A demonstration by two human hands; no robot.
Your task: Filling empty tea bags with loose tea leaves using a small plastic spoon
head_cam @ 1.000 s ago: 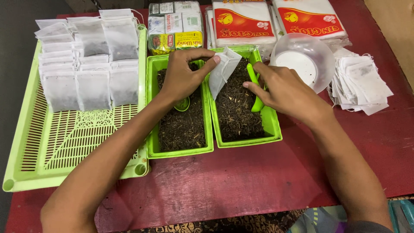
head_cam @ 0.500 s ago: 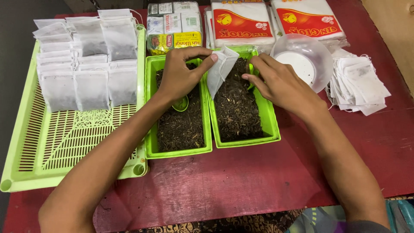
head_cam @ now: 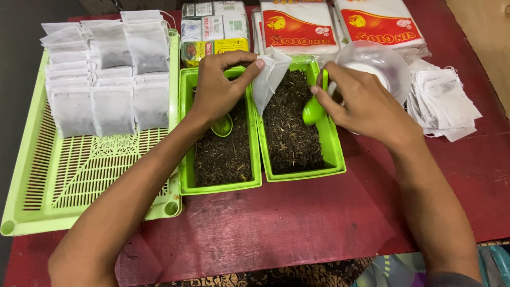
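Observation:
My left hand (head_cam: 219, 87) pinches a white empty filter bag (head_cam: 268, 78) by its top corner and holds it open over the right green tray of dry tea leaves (head_cam: 291, 127). My right hand (head_cam: 361, 103) grips a small green plastic scoop (head_cam: 313, 109) above that tray, just right of the bag. A second green scoop (head_cam: 222, 126) lies under my left hand in the left green tray of tea leaves (head_cam: 220, 154).
A light green slotted basket (head_cam: 79, 170) on the left holds rows of filled bags (head_cam: 101, 74). Boxed tea packets (head_cam: 212, 29) and red-and-white packs (head_cam: 340, 26) lie behind. A clear bowl (head_cam: 380, 61) and loose empty bags (head_cam: 443, 103) sit at right on the red table (head_cam: 297, 223).
My right hand has lifted the green scoop out of the leaves and moved it slightly right. My left hand has kept the bag in nearly the same place.

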